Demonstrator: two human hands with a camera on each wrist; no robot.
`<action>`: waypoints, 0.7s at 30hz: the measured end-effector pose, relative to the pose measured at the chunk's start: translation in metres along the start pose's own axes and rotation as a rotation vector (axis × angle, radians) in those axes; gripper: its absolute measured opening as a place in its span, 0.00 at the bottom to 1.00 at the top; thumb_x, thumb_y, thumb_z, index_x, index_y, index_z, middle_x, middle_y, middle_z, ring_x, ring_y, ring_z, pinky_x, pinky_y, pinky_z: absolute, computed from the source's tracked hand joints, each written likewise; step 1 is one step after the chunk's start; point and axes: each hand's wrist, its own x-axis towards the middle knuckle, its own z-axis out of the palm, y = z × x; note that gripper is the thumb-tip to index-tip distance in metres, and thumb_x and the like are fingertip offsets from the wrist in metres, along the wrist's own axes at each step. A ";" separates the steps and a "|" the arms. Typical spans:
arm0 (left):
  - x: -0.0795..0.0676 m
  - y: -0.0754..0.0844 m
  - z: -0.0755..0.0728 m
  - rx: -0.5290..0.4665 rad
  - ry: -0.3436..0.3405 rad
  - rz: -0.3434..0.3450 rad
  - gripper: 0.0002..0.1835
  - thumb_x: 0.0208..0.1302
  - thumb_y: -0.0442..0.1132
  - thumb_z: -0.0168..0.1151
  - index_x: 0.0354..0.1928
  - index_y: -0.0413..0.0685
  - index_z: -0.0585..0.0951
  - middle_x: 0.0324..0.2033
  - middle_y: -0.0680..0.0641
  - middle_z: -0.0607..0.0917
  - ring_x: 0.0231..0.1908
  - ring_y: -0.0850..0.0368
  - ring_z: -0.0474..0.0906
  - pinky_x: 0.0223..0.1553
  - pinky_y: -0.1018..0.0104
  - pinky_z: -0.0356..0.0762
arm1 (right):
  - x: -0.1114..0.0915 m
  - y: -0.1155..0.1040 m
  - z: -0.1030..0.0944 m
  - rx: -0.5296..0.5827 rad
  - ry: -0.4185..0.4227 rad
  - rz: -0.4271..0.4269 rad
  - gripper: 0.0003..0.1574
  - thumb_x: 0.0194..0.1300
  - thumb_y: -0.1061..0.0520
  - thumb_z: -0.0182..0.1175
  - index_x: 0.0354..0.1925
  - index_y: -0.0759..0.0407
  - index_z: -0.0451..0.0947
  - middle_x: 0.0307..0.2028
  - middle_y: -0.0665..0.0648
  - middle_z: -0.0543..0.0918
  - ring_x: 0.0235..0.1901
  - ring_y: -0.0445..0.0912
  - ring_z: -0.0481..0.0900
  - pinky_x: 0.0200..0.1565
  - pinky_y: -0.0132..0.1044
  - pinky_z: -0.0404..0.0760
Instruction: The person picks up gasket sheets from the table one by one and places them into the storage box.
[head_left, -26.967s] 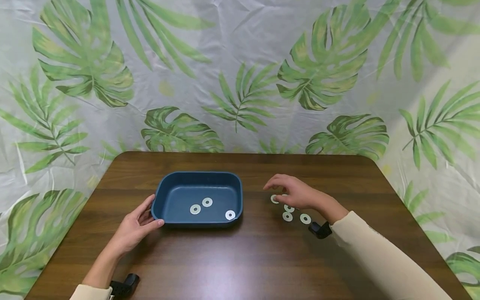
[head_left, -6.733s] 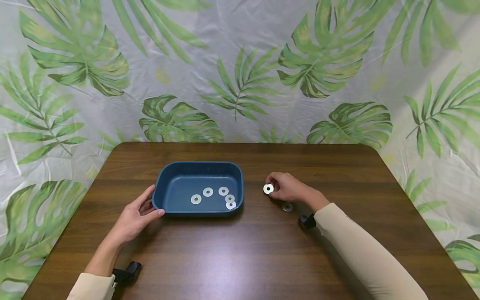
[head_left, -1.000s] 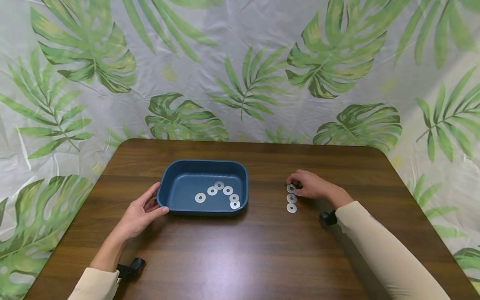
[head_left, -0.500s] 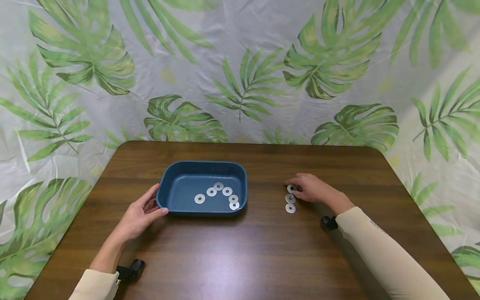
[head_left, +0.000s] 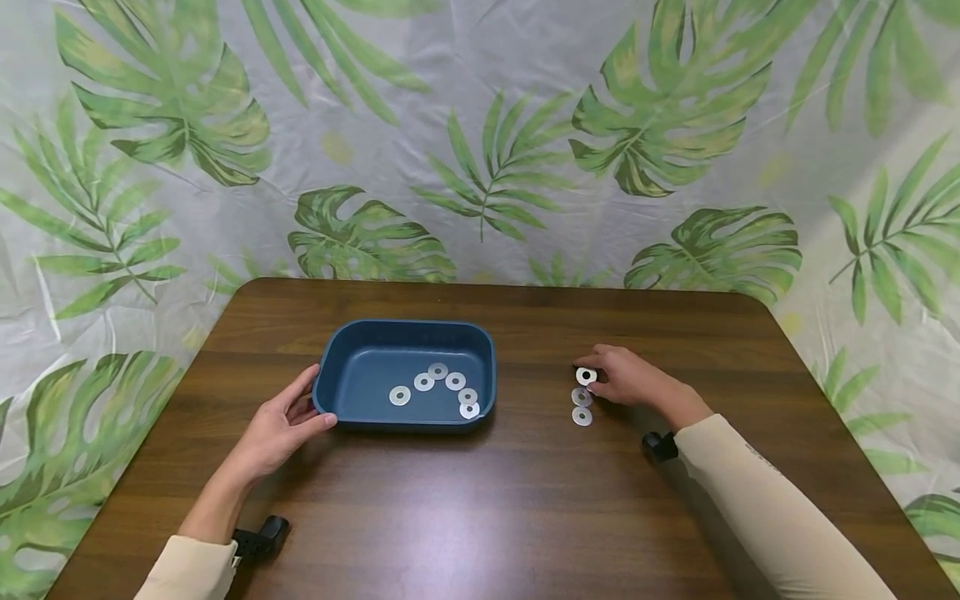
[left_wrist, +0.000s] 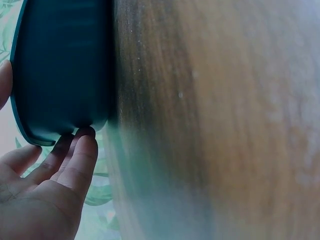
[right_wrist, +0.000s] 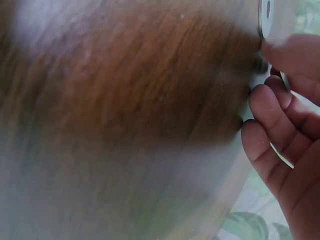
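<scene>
A wood-grain table (head_left: pixel 435 517) with a blue rectangular tray (head_left: pixel 363 375) on it.
My left hand (head_left: pixel 273 429) grips the tray's left end, thumb at the near corner, fingers against the outer wall; well right of the tray, my right hand (head_left: pixel 628 377) pinches one flat washer (head_left: pixel 580 377). Two more washers (head_left: pixel 577 416) lie right of the tray, too, and six washers (head_left: pixel 394 396) rest inside it.

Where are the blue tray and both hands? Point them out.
Blue tray (head_left: pixel 366 377), head view: bare floor.
Left hand (head_left: pixel 272 435), head view: middle of hand.
Right hand (head_left: pixel 628 378), head view: middle of hand.
</scene>
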 end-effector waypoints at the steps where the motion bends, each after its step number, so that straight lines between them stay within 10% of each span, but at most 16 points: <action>1: 0.000 0.000 0.000 -0.003 0.000 -0.001 0.43 0.59 0.42 0.61 0.71 0.51 0.48 0.67 0.35 0.58 0.61 0.38 0.64 0.47 0.81 0.74 | 0.000 0.000 0.000 0.012 0.008 0.002 0.25 0.54 0.59 0.63 0.52 0.61 0.76 0.39 0.57 0.78 0.31 0.42 0.70 0.34 0.36 0.71; 11: 0.000 0.000 0.000 0.000 0.004 -0.003 0.43 0.59 0.42 0.62 0.71 0.51 0.48 0.67 0.35 0.58 0.62 0.38 0.63 0.47 0.81 0.74 | 0.001 -0.003 -0.008 0.272 0.095 0.084 0.22 0.56 0.57 0.64 0.50 0.59 0.77 0.37 0.52 0.80 0.32 0.39 0.75 0.33 0.30 0.76; 21: 0.000 0.000 0.001 0.000 0.006 0.000 0.43 0.60 0.42 0.61 0.71 0.50 0.48 0.67 0.35 0.58 0.62 0.38 0.63 0.46 0.82 0.74 | 0.001 -0.014 -0.027 0.295 0.120 0.051 0.23 0.55 0.62 0.63 0.52 0.61 0.75 0.37 0.55 0.81 0.34 0.42 0.79 0.35 0.31 0.80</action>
